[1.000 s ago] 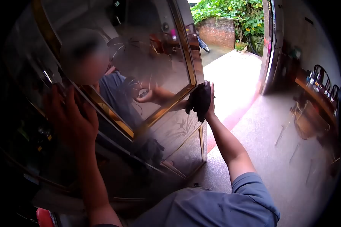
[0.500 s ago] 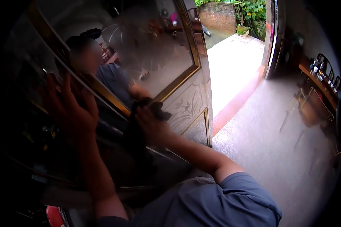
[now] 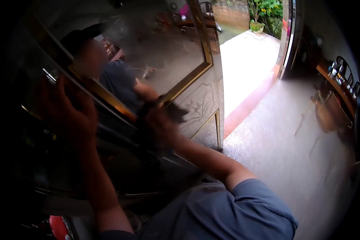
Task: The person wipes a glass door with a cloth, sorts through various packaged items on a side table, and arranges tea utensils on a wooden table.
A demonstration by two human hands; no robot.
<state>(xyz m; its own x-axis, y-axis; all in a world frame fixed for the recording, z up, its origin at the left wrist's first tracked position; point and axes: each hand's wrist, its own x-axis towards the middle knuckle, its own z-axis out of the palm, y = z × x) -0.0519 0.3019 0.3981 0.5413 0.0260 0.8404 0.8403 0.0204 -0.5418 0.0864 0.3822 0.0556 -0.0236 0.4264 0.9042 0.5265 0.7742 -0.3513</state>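
A shiny metal door (image 3: 202, 94) with gold-coloured trim (image 3: 188, 82) and an engraved plant pattern stands before me, its upper panel mirroring a person in a cap. My right hand (image 3: 162, 124) is pressed with a dark cloth (image 3: 174, 112) against the lower trim of that panel; motion blurs its fingers. At the door's edge on the left, my left hand (image 3: 70, 110) is raised with its fingers apart, beside a small bright metal part (image 3: 49, 75). Deep shadow hides what its fingertips touch.
Right of the door, an opening leads to a sunlit threshold (image 3: 250, 60), with a potted plant (image 3: 257, 27) and brick wall beyond. A wooden table (image 3: 336, 84) with small bottles stands at far right. Something red (image 3: 58, 228) lies at lower left.
My right hand and the cloth have shifted slightly along the trim, the hand now more blurred. My left hand has moved a little left and down. The view has shifted slightly.
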